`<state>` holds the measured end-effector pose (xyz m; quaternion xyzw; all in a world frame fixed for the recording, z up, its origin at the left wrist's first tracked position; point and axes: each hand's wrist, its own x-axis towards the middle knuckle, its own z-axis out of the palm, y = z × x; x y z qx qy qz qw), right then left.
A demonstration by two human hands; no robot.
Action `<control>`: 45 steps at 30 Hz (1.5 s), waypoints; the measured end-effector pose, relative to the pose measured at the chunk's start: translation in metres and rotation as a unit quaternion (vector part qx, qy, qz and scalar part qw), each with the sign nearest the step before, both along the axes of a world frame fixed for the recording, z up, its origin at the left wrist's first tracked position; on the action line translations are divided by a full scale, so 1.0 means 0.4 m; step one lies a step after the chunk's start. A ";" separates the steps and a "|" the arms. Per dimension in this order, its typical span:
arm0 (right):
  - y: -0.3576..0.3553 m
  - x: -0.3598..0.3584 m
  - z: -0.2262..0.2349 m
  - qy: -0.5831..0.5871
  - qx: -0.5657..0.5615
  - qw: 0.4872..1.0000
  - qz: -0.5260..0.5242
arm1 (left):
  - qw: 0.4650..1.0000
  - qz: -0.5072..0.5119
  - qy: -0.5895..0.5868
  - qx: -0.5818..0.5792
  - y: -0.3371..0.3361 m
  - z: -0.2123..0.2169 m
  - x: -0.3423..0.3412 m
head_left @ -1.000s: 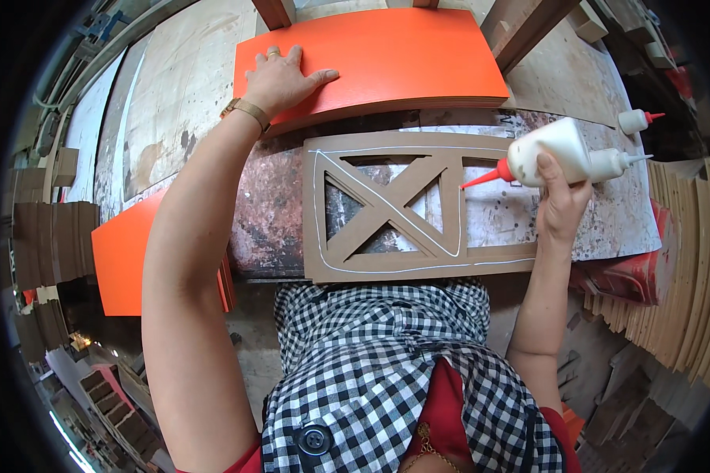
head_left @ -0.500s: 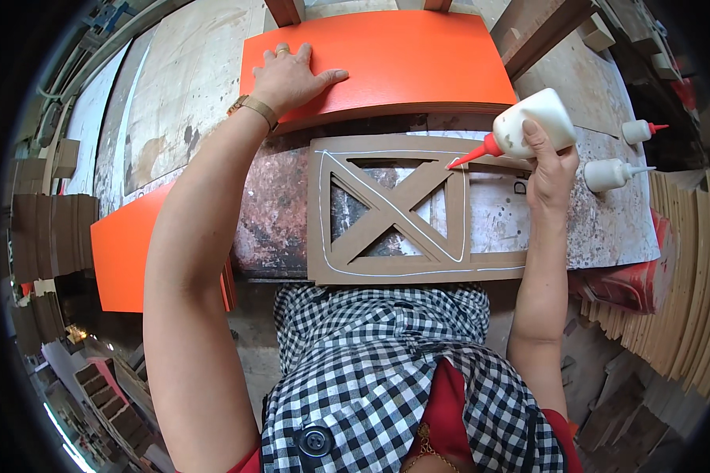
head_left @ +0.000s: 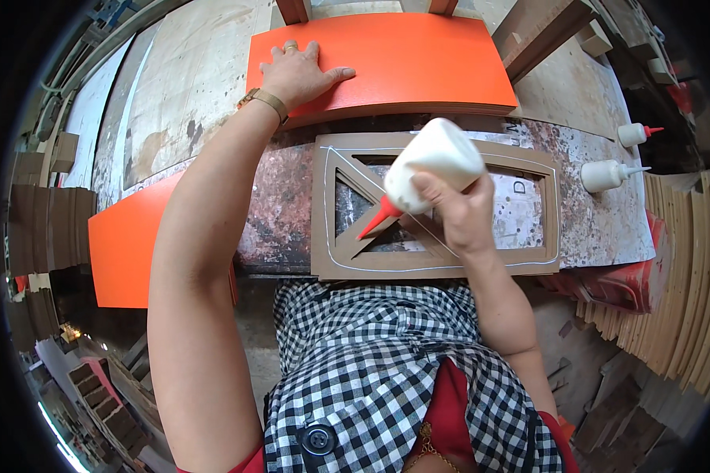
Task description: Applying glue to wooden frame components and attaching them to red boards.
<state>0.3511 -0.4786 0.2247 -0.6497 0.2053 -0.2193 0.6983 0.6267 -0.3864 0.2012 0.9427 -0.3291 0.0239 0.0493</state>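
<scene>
My right hand (head_left: 465, 209) grips a white glue bottle (head_left: 438, 162) tipped over, its red nozzle pointing down and left onto a diagonal bar. Under it lies a brown board frame (head_left: 442, 268) with an X-shaped brace and cut-out openings. Thin white glue lines run around the frame and along one diagonal; the bottle and hand hide part of the brace. My left hand (head_left: 296, 75) rests with spread fingers on the left part of a stack of orange panels (head_left: 410, 59) behind the frame.
Two more glue bottles stand at the right, one with a red tip (head_left: 633, 135) and one with a pale tip (head_left: 603, 175). Another orange panel stack (head_left: 130, 248) sits at the left. Wooden strips (head_left: 678, 276) are piled at the right, and wooden uprights (head_left: 540, 39) rise behind.
My right hand has swung the glue bottle left and down, from the brace's upper right to its lower left arm. My left hand stays on the orange panels.
</scene>
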 end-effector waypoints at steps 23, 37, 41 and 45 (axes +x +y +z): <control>-0.489 -0.346 -0.065 -0.281 0.439 0.827 -0.212 | 0.993 0.015 -0.115 -0.005 -0.024 0.038 0.013; -0.647 -0.494 -0.197 -0.355 0.638 0.645 -0.226 | 0.872 -0.485 0.063 -0.026 -0.217 0.061 -0.756; -0.615 -0.533 -0.210 -0.311 0.556 0.730 -0.249 | 0.874 -0.481 0.073 -0.019 -0.218 0.031 -0.778; -0.547 -0.566 -0.189 -0.335 0.456 0.771 -0.292 | 0.880 -0.469 0.070 -0.012 -0.217 0.051 -0.789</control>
